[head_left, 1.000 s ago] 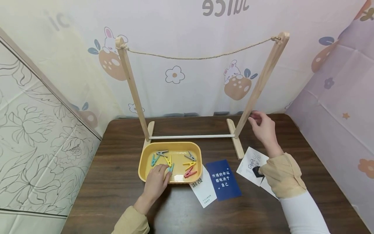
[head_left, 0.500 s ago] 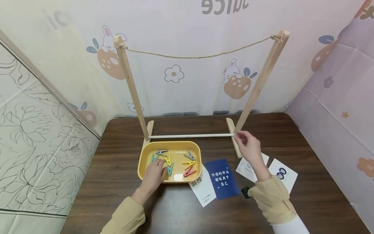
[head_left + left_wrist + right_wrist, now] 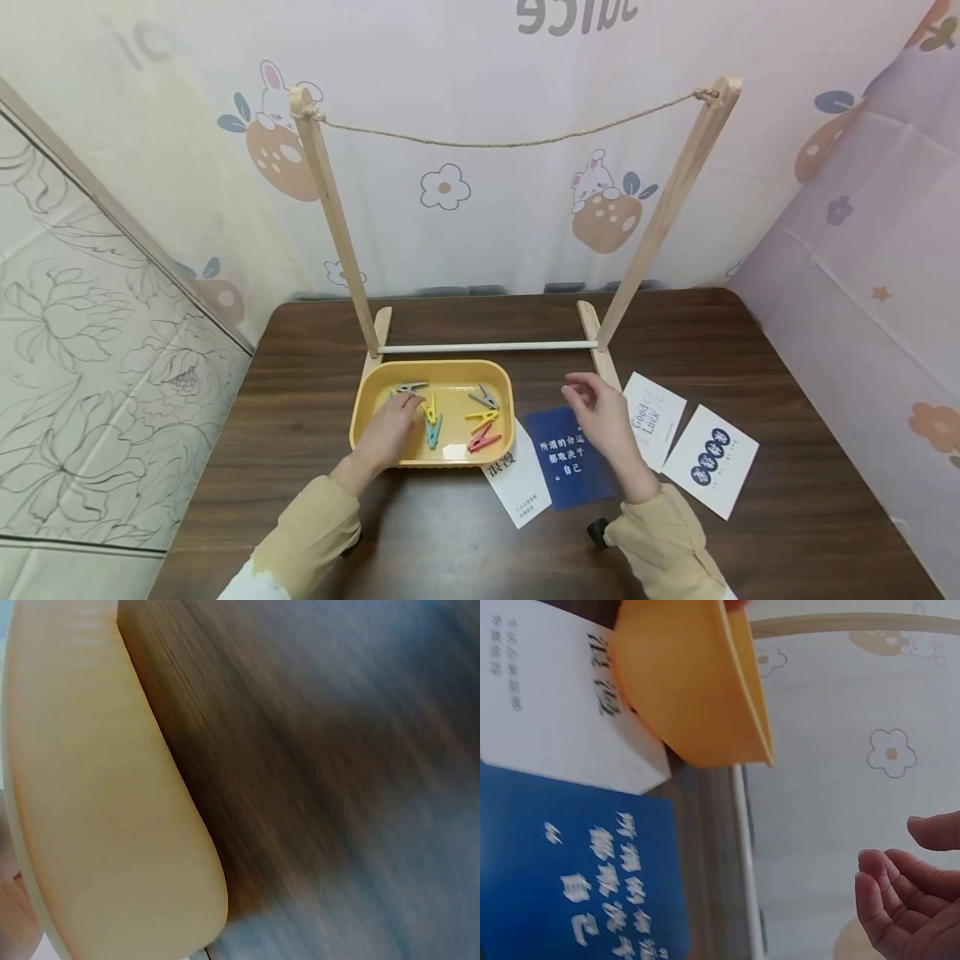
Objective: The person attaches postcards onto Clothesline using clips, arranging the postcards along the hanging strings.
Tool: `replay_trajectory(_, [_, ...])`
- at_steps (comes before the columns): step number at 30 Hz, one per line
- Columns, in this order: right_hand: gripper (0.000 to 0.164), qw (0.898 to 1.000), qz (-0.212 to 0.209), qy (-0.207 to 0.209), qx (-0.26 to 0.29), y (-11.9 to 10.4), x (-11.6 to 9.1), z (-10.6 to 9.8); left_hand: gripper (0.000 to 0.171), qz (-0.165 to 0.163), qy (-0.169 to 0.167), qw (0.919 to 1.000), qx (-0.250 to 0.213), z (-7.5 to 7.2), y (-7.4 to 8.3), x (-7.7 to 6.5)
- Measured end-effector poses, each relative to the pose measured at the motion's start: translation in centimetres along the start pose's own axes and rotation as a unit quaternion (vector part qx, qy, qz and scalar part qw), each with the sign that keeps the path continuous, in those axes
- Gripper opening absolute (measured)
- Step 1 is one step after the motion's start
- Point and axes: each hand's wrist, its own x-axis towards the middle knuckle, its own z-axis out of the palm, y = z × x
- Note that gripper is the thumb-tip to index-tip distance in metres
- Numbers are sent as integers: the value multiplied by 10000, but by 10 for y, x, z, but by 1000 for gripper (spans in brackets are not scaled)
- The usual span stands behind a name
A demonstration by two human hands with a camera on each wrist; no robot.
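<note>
In the head view my left hand (image 3: 387,429) reaches over the left front rim of the yellow tray (image 3: 442,364). Its fingertips are down near a gray clothespin (image 3: 410,387) and a teal one mostly hidden by the hand; whether it grips anything does not show. A yellow clothespin (image 3: 429,410) and a teal clothespin (image 3: 433,432) lie just right of it. On the tray's right side are another gray, a yellow and a red clothespin (image 3: 483,437). My right hand (image 3: 606,417) hovers over the dark blue card (image 3: 566,467), thumb and fingers apart, holding nothing.
A wooden stand with a slack rope (image 3: 510,146) spans the back. Its white crossbar (image 3: 487,347) runs behind the tray. One white card (image 3: 521,483) is partly under the tray; a "Good Luck" card (image 3: 651,421) and another white card (image 3: 712,462) lie right.
My right hand has come left and nearer from beside the stand's right post to above the blue card. The left hand has shifted slightly left within the tray.
</note>
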Motion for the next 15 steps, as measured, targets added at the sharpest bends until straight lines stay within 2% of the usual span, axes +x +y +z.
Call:
replay_trajectory(6, [20,9990,324,-264,133,2,-13,19,33,375,-396,9979,345,1,-12,6])
replay_trajectory(15, [20,9938,738,-616,551,1,-28,38,31,486,-895,9939,419,3,-18,19])
